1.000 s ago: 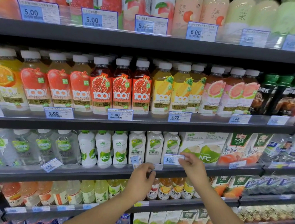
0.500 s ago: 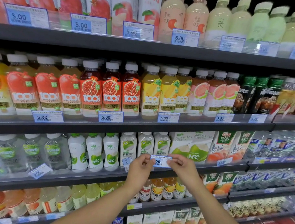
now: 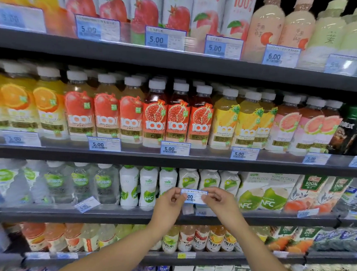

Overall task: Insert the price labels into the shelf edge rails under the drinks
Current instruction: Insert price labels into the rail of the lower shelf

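A blue-and-white price label is held flat in front of the white coconut drink bottles on the third shelf. My left hand pinches its left end and my right hand pinches its right end. The label sits a little above the dark shelf edge rail, not touching it. Both forearms reach up from the bottom of the view. Directly under the label a small faded tag stands on the rail.
A loose label leans crooked on the same rail to the left. Labels reading 5.00 sit along the rail under the juice bottles above. Further labels line the top shelf. Lower shelves hold small bottles and cartons.
My left hand came up from the rail and took the label's left end. Both hands now hold it slightly left and above the rail. The camera moved closer and leftward.
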{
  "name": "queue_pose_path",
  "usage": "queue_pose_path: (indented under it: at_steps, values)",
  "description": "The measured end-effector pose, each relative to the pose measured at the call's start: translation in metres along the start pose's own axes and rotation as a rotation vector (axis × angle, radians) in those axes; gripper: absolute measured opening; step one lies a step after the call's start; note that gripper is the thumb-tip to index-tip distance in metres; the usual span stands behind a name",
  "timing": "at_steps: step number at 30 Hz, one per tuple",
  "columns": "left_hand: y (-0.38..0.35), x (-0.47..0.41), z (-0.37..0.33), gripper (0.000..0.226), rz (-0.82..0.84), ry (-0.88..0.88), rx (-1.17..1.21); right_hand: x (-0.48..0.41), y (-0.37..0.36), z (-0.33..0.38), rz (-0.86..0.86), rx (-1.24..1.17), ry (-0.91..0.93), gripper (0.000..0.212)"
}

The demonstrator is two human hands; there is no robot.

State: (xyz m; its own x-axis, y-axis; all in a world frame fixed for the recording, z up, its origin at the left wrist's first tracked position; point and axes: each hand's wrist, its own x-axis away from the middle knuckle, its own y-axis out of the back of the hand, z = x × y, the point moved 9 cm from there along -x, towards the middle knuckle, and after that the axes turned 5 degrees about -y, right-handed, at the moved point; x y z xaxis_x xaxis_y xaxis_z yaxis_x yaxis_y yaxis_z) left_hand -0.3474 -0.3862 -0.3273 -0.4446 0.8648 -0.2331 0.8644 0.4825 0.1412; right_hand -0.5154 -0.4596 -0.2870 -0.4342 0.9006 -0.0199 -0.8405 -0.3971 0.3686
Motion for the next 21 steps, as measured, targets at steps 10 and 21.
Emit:
queue_pose_path:
  at_steps: [10,21]
  values:
    - [0.151,0.010,0.017,0.011,-0.124,0.024,-0.079,-0.016,-0.133,0.058,0.158,0.041,0.086,0.020]
    - [0.253,0.023,0.036,0.011,-0.136,-0.003,-0.100,-0.017,-0.233,0.087,0.219,0.164,0.141,0.015]
